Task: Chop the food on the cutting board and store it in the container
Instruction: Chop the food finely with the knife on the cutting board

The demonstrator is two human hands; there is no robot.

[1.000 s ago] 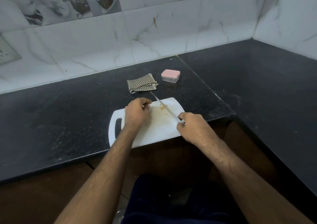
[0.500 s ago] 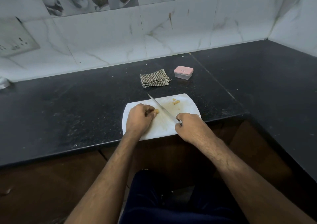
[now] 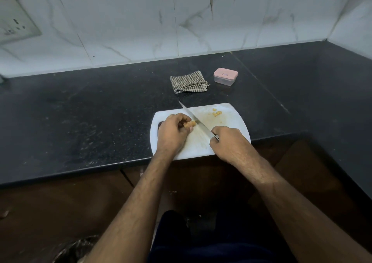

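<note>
While a yellowish food piece [image 3: 189, 124] is pinched by the left hand [image 3: 172, 134] on the white cutting board [image 3: 231, 125] at the countertop's front edge, a knife [image 3: 196, 121] is gripped by the right hand [image 3: 229, 144], its blade beside the piece. Cut bits [image 3: 217, 112] lie near the board's far edge. The pink-lidded container [image 3: 225, 76], lid on, stands beyond, beside a checked cloth [image 3: 188, 81].

Speckled black stone counter [image 3: 80, 125], glossy marble-look wall tiles [image 3: 124, 25], matt white plastic board [image 3: 231, 119], checked woven cloth [image 3: 188, 81]
</note>
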